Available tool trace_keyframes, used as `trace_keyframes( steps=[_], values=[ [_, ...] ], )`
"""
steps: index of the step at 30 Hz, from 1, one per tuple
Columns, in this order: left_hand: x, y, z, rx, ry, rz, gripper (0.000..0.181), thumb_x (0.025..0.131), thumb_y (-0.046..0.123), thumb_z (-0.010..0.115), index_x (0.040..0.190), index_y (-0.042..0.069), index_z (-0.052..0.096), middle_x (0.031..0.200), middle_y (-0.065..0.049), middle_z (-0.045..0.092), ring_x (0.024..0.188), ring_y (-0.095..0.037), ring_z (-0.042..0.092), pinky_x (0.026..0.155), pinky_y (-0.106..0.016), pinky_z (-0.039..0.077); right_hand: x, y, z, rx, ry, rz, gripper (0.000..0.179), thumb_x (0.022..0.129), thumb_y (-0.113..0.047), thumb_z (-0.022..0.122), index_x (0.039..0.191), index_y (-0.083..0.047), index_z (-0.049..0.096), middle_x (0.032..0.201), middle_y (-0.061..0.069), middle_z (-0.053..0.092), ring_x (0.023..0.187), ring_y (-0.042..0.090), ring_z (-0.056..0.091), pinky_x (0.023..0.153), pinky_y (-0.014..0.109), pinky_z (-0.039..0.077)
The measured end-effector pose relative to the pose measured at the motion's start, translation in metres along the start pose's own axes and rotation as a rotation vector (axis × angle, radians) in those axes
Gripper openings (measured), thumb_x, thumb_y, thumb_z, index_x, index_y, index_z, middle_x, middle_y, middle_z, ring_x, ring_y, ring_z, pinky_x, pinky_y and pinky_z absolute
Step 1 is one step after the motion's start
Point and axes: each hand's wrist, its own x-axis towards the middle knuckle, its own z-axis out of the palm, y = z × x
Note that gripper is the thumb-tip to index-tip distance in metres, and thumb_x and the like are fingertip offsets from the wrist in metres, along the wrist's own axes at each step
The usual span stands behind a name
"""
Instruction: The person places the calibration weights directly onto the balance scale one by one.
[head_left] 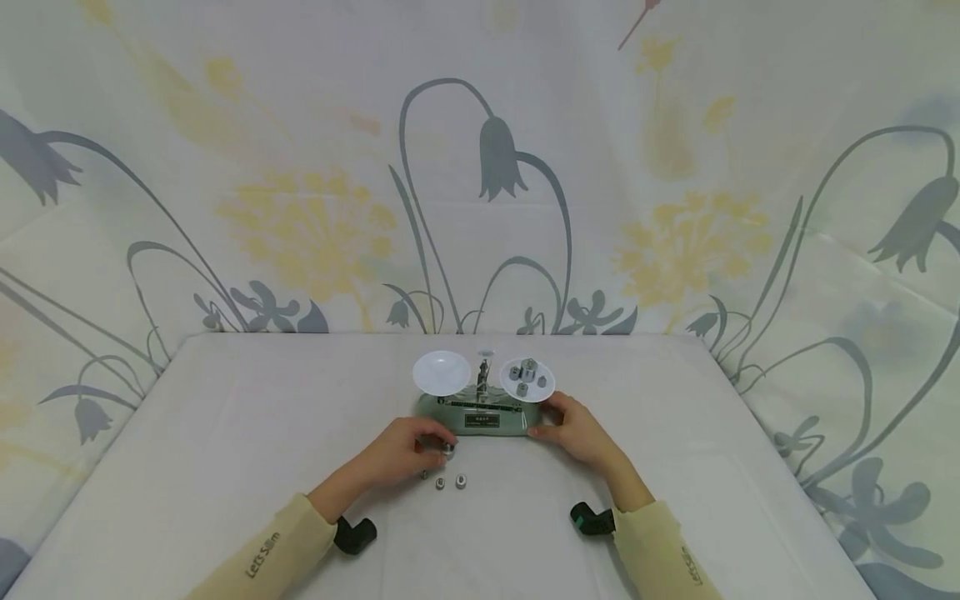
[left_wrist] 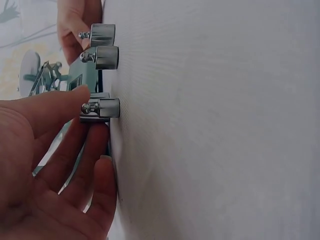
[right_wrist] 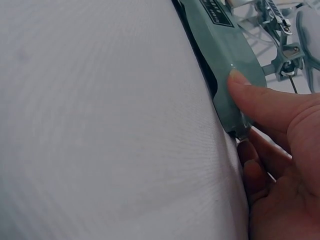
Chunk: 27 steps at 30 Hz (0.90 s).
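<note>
A green balance scale (head_left: 480, 421) stands on the white table, with a white left pan (head_left: 441, 372) and a white right pan (head_left: 547, 388). Several metal weights (head_left: 528, 370) are on the right pan. My left hand (head_left: 397, 452) is in front of the base's left end, its thumb and fingers pinching a metal weight (head_left: 448, 450). That weight is partly hidden behind a smaller knobbed weight (left_wrist: 109, 107) in the left wrist view. My right hand (head_left: 576, 429) grips the right end of the base, thumb on the front face (right_wrist: 240, 77) and fingers behind.
Small weights stand on the table before the scale: one (head_left: 461, 481) to the right, another (head_left: 440, 483) beside it, a third (head_left: 424, 474) by my left fingers. Black wrist devices (head_left: 356, 536) sit at both sleeves. Patterned cloth (head_left: 480, 250) hangs behind the table.
</note>
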Motion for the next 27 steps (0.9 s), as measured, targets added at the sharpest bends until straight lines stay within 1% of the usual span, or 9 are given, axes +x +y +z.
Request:
trace_keyframes(
  steps=[6, 8, 15, 27],
  values=[
    [0.0019, -0.0021, 0.0023, 0.034, 0.014, 0.030, 0.021, 0.086, 0.005, 0.075, 0.106, 0.010, 0.073, 0.102, 0.004, 0.067, 0.091, -0.014, 0.060, 0.075, -0.027, 0.049, -0.0008, -0.0003, 0.0009, -0.001, 0.001, -0.002, 0.054, 0.080, -0.007, 0.081, 0.128, 0.003, 0.059, 0.133, 0.020, 0.059, 0.133, 0.039, 0.046, 0.111, 0.052, 0.034],
    [0.0026, -0.0022, 0.0029, 0.041, 0.014, 0.029, 0.021, 0.086, 0.005, 0.076, 0.105, 0.010, 0.073, 0.099, 0.004, 0.066, 0.088, -0.013, 0.059, 0.075, -0.027, 0.050, -0.0009, 0.0002, 0.0011, -0.001, 0.000, -0.008, 0.054, 0.081, -0.008, 0.081, 0.129, 0.003, 0.059, 0.134, 0.020, 0.058, 0.133, 0.039, 0.046, 0.111, 0.052, 0.034],
    [0.0047, 0.0006, 0.0040, 0.070, 0.010, 0.013, 0.020, 0.086, 0.007, 0.077, 0.104, 0.010, 0.073, 0.093, 0.005, 0.064, 0.083, -0.012, 0.058, 0.072, -0.027, 0.050, -0.0007, 0.0016, 0.0009, -0.006, 0.002, -0.011, 0.054, 0.081, -0.009, 0.081, 0.129, 0.002, 0.059, 0.134, 0.020, 0.058, 0.133, 0.039, 0.046, 0.111, 0.053, 0.034],
    [0.0052, 0.0046, 0.0059, 0.048, 0.044, -0.036, 0.019, 0.085, 0.007, 0.078, 0.103, 0.010, 0.072, 0.087, 0.007, 0.062, 0.079, -0.013, 0.057, 0.067, -0.026, 0.048, -0.0006, 0.0017, 0.0013, 0.011, 0.002, -0.004, 0.054, 0.081, -0.007, 0.081, 0.129, 0.002, 0.059, 0.133, 0.020, 0.058, 0.133, 0.040, 0.046, 0.111, 0.053, 0.034]
  ],
)
